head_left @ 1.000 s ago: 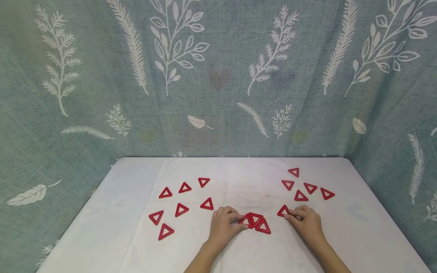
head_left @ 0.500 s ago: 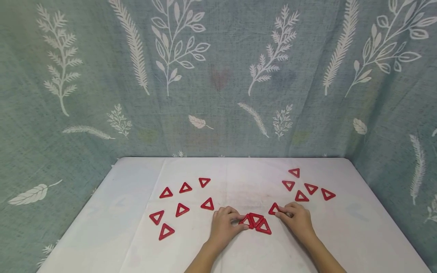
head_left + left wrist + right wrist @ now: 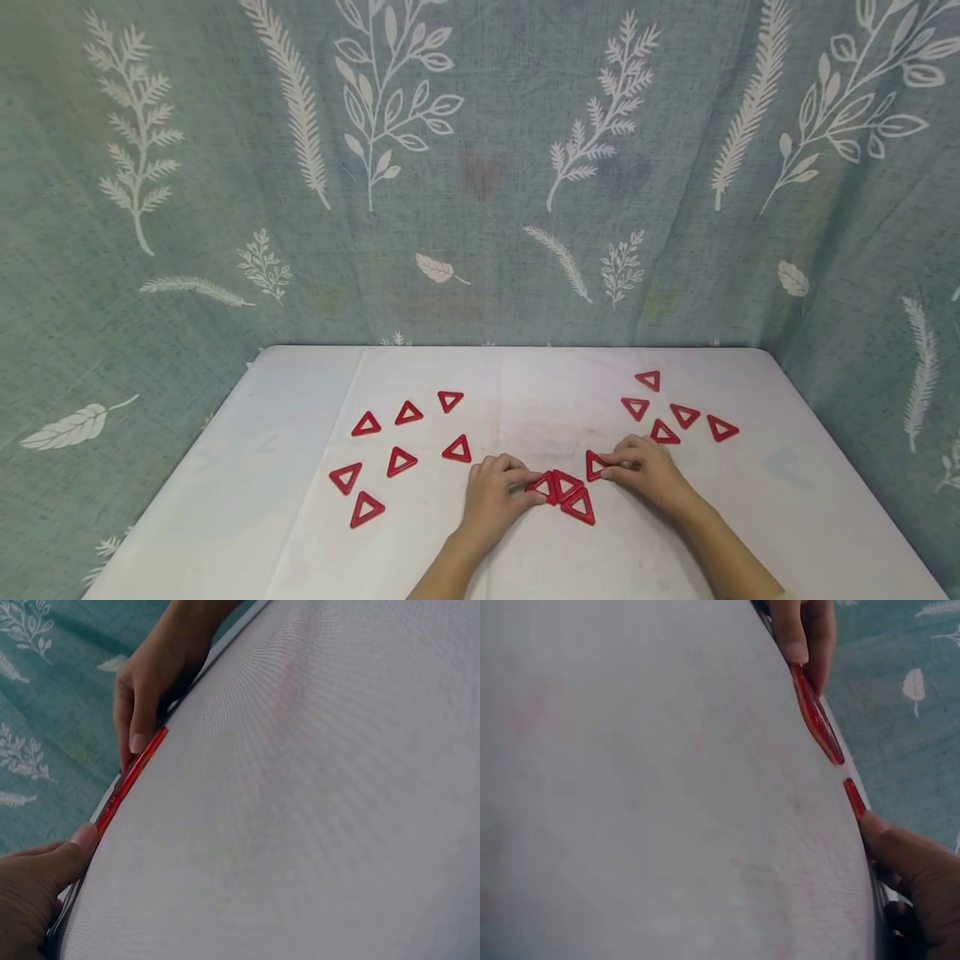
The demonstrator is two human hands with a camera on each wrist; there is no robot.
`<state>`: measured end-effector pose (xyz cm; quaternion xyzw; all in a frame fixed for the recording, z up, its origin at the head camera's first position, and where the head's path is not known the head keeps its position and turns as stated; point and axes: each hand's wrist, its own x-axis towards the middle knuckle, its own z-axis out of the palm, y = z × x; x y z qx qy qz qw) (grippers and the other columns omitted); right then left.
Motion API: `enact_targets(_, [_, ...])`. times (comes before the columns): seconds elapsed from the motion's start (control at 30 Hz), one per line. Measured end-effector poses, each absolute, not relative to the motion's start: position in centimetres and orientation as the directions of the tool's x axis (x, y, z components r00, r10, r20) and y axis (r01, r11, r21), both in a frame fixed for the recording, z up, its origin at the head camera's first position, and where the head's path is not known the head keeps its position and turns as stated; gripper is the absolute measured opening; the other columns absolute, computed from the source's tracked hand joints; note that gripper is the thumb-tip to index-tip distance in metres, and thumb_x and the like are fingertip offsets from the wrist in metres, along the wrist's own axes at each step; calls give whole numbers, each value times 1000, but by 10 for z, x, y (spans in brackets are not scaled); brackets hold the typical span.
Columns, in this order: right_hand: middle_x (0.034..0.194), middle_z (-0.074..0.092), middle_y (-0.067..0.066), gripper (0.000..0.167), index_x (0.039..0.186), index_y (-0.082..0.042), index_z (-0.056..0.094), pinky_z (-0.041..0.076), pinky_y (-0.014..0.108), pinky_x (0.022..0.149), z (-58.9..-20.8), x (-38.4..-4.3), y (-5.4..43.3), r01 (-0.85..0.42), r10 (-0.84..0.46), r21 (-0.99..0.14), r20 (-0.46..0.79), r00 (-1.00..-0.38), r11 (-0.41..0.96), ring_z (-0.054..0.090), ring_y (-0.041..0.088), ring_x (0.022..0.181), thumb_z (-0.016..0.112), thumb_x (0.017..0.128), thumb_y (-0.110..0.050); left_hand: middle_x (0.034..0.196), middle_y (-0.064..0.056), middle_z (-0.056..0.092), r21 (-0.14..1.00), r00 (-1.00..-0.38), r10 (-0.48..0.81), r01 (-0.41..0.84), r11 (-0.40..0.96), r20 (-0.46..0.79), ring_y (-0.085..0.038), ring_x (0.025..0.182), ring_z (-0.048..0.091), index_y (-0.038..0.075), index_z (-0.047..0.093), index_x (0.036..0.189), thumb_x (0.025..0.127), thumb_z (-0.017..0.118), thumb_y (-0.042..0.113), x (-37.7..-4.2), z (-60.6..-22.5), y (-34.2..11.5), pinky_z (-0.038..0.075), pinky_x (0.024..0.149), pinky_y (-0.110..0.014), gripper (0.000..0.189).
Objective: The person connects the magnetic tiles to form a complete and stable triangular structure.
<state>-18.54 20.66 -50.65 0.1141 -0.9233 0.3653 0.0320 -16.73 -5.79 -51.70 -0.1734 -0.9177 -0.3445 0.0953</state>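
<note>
My left hand (image 3: 491,496) pinches the left one of three red hollow triangle tiles that lie edge to edge on the white table. Beside this tile are a middle triangle tile (image 3: 558,482) and a lower right triangle tile (image 3: 590,510). Between thumb and fingers, my right hand (image 3: 648,473) pinches another red triangle tile (image 3: 589,465), just right of the group and apart from it. In the right wrist view a small gap shows between the held tile (image 3: 855,796) and the group (image 3: 814,716). Fingertips cover parts of both pinched tiles.
Several loose red triangle tiles lie left of my left hand, among them a near one (image 3: 356,510). More sit beyond my right hand, such as a far right one (image 3: 714,428). Behind the white table (image 3: 525,375) hangs a green leaf-patterned cloth (image 3: 480,217).
My right hand has moved left with its tile, toward the group, and the tile has turned. The group's lower right tile has shifted slightly nearer. My left hand keeps its place.
</note>
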Motion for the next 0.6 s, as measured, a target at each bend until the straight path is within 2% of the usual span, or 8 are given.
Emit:
enact_targets(0.2, [91, 59, -10, 25, 102, -19, 76, 41, 30, 75, -505, -193, 212, -312, -323, -672, 113, -940, 672, 49, 8, 88, 77, 78, -27, 89, 15, 56, 574, -909, 289, 414, 706, 300, -6, 85, 47, 29, 76, 99, 73, 78, 37, -166, -516, -59, 33, 77, -31, 28])
enact_targets(0.47, [91, 57, -13, 27, 106, -22, 74, 32, 36, 76, -505, -200, 216, -424, -470, -652, 116, -875, 629, 43, 5, 85, 74, 80, -32, 92, 16, 54, 578, -911, 319, 413, 704, 262, -6, 87, 45, 31, 74, 102, 76, 76, 38, -167, -516, -62, 31, 78, -31, 27])
enact_targets(0.6, [91, 54, -13, 30, 105, -23, 75, 28, 37, 75, -504, -199, 216, -440, -491, -646, 115, -864, 623, 40, 5, 84, 76, 78, -34, 94, 15, 53, 570, -902, 342, 432, 699, 263, -6, 88, 44, 32, 74, 103, 76, 75, 40, -168, -517, -62, 30, 78, -31, 28])
